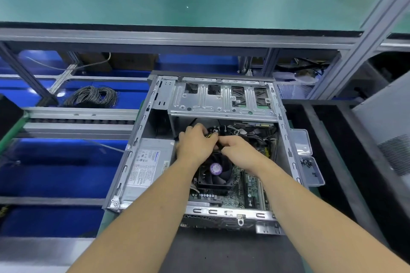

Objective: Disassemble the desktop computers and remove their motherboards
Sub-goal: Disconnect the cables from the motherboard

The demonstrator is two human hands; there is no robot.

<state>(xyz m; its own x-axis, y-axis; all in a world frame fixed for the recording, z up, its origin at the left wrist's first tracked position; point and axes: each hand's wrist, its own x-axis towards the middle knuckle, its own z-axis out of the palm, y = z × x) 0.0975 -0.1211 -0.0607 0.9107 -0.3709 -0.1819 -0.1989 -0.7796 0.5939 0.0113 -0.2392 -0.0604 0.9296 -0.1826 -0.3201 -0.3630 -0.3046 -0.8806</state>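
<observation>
Green matting covers the shelf (199,0) above the bench (328,197), where an opened desktop computer case (142,117) lies on its side. Inside it sit the power supply (146,166), the drive cage (221,99), and the motherboard (241,193) with its cooler fan (216,170). Both hands reach in over the fan: the left hand (195,144) and right hand (239,150) have their fingers curled around a bundle of black cables (224,129). Just beside the case's right wall, a clear plastic box (311,170) holds a few small dark screws (307,163). A coil of grey cable (93,96) lies on blue bins behind.
</observation>
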